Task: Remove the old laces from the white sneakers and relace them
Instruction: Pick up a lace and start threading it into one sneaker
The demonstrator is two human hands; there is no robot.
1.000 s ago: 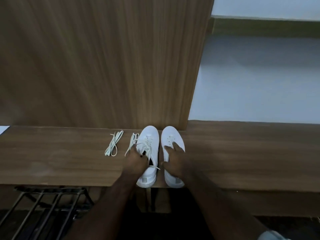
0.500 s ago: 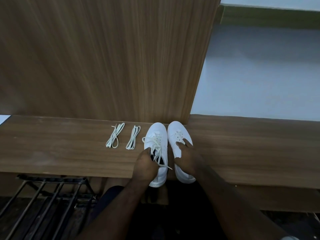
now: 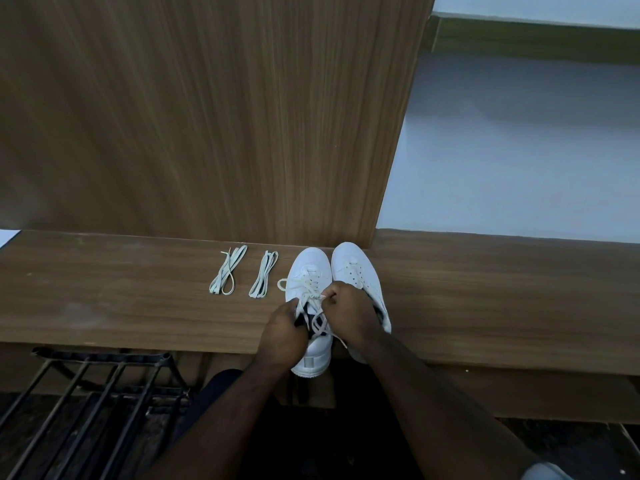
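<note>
- Wooden shelf (image 3: pixel 104 299): a long brown board that ran across the view, with an upright wooden panel (image 3: pixel 207 116) rising behind its left and middle part.
- Left sneaker (image 3: pixel 310 268): white, stood on the shelf with its toe toward the panel and its heel at the shelf's front edge; it touched its partner along the inner side.
- Old lace (image 3: pixel 304 284): pale, threaded through the left sneaker's eyelets, with a loose loop hanging out to the sneaker's left side.
- Right sneaker (image 3: pixel 356 268): white, just beside the first, with bare eyelets showing on its upper; its heel end was partly hidden by the right hand.
- Left hand (image 3: pixel 284 336): lay over the left sneaker's opening, fingers curled down into the lace strands there and holding them.
- Right hand (image 3: pixel 349 311): reached across to the left sneaker, fingertips pinched together on the lace near the upper eyelets.
- Near lace bundle (image 3: pixel 264 278): folded, pale, flat on the shelf just left of the left sneaker, not touching it.
- Far lace bundle (image 3: pixel 228 274): folded likewise, lying farther left, apart from the first bundle.
- Black metal rack (image 3: pixel 86 393): stood below the shelf at lower left.
</note>
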